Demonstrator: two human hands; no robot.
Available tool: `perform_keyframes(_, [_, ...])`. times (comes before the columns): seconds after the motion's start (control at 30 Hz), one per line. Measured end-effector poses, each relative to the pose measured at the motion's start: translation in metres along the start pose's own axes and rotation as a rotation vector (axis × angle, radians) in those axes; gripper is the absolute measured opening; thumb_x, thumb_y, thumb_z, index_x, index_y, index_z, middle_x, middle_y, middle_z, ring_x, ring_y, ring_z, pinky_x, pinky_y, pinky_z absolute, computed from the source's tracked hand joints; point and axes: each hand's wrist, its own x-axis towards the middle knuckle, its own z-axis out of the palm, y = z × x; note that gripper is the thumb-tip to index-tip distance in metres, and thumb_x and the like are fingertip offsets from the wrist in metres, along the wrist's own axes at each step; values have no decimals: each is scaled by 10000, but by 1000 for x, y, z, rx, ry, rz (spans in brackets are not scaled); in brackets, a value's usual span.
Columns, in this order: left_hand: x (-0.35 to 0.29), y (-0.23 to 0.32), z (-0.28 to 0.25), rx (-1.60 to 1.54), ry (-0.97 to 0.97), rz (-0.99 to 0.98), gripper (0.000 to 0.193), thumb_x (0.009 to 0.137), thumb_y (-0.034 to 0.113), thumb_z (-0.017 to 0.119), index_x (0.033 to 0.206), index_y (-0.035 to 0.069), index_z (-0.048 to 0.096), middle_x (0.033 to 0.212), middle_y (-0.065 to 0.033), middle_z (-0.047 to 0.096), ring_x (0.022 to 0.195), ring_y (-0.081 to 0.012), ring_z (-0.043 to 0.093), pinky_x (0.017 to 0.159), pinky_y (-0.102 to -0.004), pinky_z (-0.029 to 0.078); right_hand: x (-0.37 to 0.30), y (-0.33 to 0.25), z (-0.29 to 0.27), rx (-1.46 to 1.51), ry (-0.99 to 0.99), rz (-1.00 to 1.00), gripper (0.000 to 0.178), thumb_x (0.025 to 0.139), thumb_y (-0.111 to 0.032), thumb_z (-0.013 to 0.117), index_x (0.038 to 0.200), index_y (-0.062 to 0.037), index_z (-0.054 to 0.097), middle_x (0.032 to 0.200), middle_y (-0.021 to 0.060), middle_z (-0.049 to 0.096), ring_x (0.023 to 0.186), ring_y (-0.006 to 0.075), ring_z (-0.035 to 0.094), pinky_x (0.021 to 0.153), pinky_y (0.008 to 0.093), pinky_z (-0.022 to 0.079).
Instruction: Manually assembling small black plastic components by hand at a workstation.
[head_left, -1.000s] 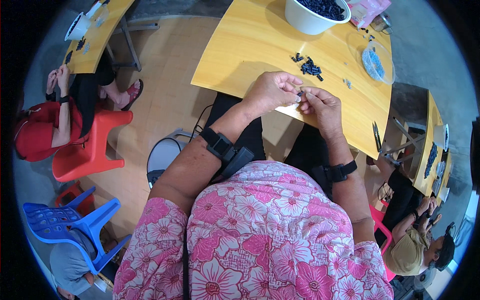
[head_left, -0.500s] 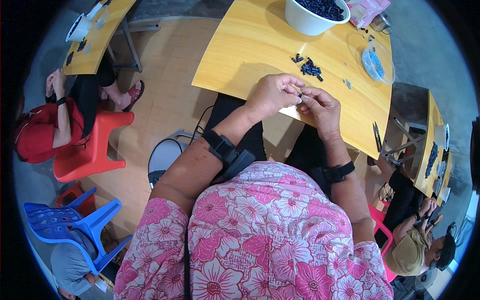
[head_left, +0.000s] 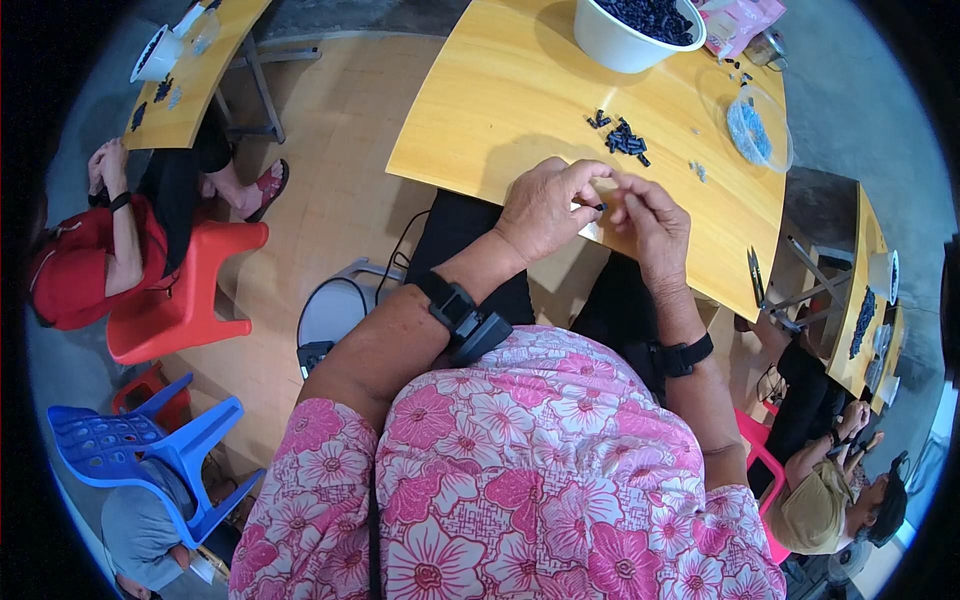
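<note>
Over the table's near edge, my left hand (head_left: 545,205) pinches a small black tube-shaped piece (head_left: 601,207) between thumb and fingers. Just to its right is my right hand (head_left: 655,220), fingers bent and slightly blurred; whether they hold anything is hidden. A little beyond both hands lies a loose pile of short black tube pieces (head_left: 626,140) on the wooden table (head_left: 470,110). Right of that pile sit a few small clear bits (head_left: 698,171). A round clear plastic tub (head_left: 748,130) with blue beadlike bits stands farther right.
A white bucket (head_left: 615,45) full of black pieces stands at the far side, beside a pink packet (head_left: 735,22) and a glass jar (head_left: 765,48). Black snips (head_left: 755,275) lie by the right edge. Other people sit at tables left and right; a blue chair (head_left: 160,440) is behind left.
My hands, which met at the small black piece, have come slightly apart. The right hand has shifted a little to the right; the piece stays in the left fingers.
</note>
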Motion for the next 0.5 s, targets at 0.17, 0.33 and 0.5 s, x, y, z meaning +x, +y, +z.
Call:
perform_keyframes(0.17, [-1,-1,0,13,-6,-17,319,727,128,735,1024,128,618,817,-40,671,846,-267,630,738,-413,515,20,-25,24,-61,-13,-337,344,934,-71,511,1267,-24,585,1084,86,613,940,154,590,853,282,474])
perform_keyframes(0.33, [-3,-7,3,94,-76,-92,302,724,170,740,991,101,618,850,-114,651,848,-325,635,731,-448,509,45,-28,46,-330,-86,-643,465,899,-284,537,1283,-23,558,1178,197,584,1076,344,567,951,382,450])
perform_keyframes(0.5, [-1,-11,5,-38,-17,-43,174,748,176,701,856,52,645,827,-157,645,811,-376,628,707,-481,504,48,-21,50,-338,-143,-613,533,878,-398,580,1263,-29,565,1186,214,580,1115,392,541,968,424,431])
